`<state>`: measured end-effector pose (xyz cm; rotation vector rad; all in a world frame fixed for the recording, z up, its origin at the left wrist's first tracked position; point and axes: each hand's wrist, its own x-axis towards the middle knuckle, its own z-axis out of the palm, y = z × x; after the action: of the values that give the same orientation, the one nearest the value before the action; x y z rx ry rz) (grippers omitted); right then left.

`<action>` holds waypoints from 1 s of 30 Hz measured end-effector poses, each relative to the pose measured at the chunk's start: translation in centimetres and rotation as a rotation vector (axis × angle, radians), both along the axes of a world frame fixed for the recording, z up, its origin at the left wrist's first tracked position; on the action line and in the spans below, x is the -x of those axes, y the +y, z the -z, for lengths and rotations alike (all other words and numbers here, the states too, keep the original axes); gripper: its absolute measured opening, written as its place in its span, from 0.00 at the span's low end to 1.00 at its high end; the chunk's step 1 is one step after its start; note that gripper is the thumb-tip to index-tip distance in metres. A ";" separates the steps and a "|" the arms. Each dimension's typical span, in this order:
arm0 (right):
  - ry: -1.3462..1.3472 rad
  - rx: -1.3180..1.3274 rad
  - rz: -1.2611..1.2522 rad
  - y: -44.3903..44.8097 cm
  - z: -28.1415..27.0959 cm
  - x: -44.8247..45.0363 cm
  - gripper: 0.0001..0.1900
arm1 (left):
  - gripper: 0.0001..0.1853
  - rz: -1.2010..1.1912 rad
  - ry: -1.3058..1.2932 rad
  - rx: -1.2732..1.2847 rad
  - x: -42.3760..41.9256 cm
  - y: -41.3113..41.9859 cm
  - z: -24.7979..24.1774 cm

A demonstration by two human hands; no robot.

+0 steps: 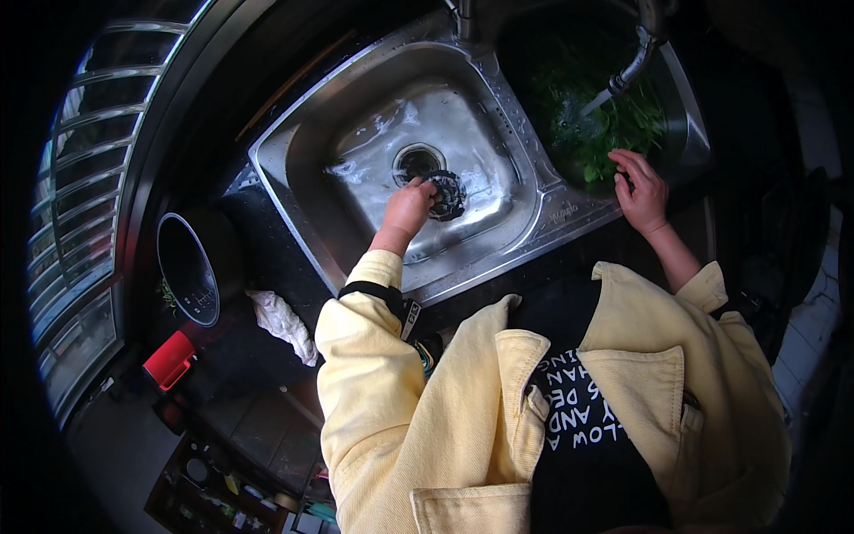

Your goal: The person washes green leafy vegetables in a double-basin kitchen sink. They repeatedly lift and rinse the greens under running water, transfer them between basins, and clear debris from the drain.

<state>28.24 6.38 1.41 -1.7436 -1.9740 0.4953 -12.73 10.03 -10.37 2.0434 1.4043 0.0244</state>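
Note:
My left hand (408, 208) grips the edge of a round, dark sink strainer (446, 195) low in the left basin of a stainless steel double sink (427, 290). The strainer is beside the drain hole (419, 162) and partly overlaps its rim. Over the near edge of the right basin, my right hand (640, 189) is held with its fingers slightly curled and apart, nothing in it. Leafy greens (620, 130) lie in water in that basin, close to my right fingertips. Water runs onto them from the metal faucet spout (627, 75).
A dark inner pot (189, 270) stands left of the sink. Near it on the dark counter are a crumpled whitish cloth (283, 326) and a red container with a handle (169, 360). Another faucet (465, 20) rises behind the left basin. A barred window (100, 147) is at far left.

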 end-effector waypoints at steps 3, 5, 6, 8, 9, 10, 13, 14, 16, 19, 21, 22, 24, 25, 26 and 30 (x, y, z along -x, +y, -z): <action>0.018 0.003 0.006 0.0 0.0 0.1 0.18 | 0.05 0.016 -0.034 0.013 0.5 0.4 1.0; 0.017 0.003 0.012 0.0 0.0 0.1 0.18 | 0.05 0.030 -0.096 0.038 0.9 0.8 1.3; 0.007 0.003 0.013 0.0 0.0 0.1 0.18 | 0.05 0.023 -0.102 0.061 0.9 0.8 1.3; 0.002 0.004 0.015 0.0 0.0 0.0 0.18 | 0.04 -0.093 -0.156 0.143 0.8 0.7 0.9; 0.007 0.005 0.015 -0.1 0.0 0.0 0.18 | 0.03 -0.160 -0.167 0.187 0.7 0.5 0.5; 0.024 0.017 0.019 -0.1 0.0 0.0 0.18 | 0.02 -0.216 -0.244 0.281 0.6 0.5 0.0; 0.023 0.011 0.012 0.0 0.1 -0.1 0.18 | 0.01 -0.395 -0.479 0.471 0.6 0.9 -1.9; 0.010 0.002 0.003 0.0 0.1 -0.1 0.18 | 0.01 -0.459 -0.559 0.473 0.8 1.2 -2.5; 0.012 0.000 0.002 0.0 0.2 -0.1 0.18 | 0.02 -0.546 -0.716 0.436 1.3 2.1 -3.4; 0.037 0.018 0.005 0.0 0.2 -0.1 0.18 | 0.14 -0.405 -0.314 0.027 1.8 2.5 -4.0; 0.012 0.019 -0.001 0.0 0.2 -0.1 0.18 | 0.22 -0.127 -0.198 0.000 1.6 1.8 -3.7; 0.020 0.030 0.011 0.0 0.2 -0.1 0.18 | 0.23 -0.040 -0.155 0.170 1.2 1.3 -3.4; 0.007 0.023 0.014 0.0 0.1 -0.1 0.18 | 0.20 0.094 -0.134 0.162 0.5 0.5 -2.5; 0.020 0.033 0.025 0.0 0.1 0.0 0.18 | 0.17 0.151 -0.099 0.088 0.1 0.2 -2.0; 0.005 0.022 0.020 0.0 0.1 0.0 0.18 | 0.15 0.159 -0.054 0.097 0.0 0.3 -1.5; 0.005 0.025 0.022 0.0 0.1 0.0 0.18 | 0.06 0.237 0.042 0.098 -0.1 1.4 0.1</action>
<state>28.21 6.42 1.35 -1.7750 -1.9514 0.5188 -12.58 11.46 -10.44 2.1253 1.1555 -0.1853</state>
